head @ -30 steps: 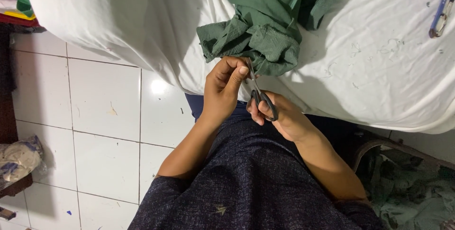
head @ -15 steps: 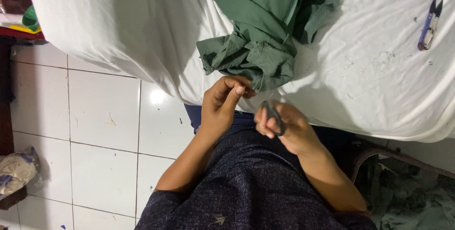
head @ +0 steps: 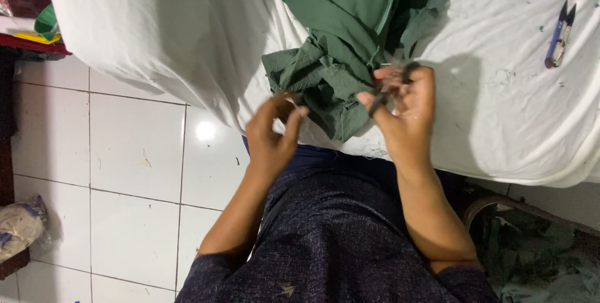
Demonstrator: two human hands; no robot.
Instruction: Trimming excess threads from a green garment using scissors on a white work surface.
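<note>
Both my hands have lifted off my lap toward the table edge. L hand (head: 272,131) pinches fingertips together, empty afaict; green garment (head: 347,47) bunched at near edge; R hand (head: 403,109) clamps small dark scissors (head: 390,89).

Your worktop (head: 500,128) wears a white sheet. At twelve o'clock a crumpled green garment (head: 350,34) lies on it; toward two o'clock rests a blue thread snipper (head: 558,35), well apart.

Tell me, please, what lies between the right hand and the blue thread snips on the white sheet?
In the head view, only bare white sheet, with some thread scraps, lies between the right hand and the blue thread snips.
</note>
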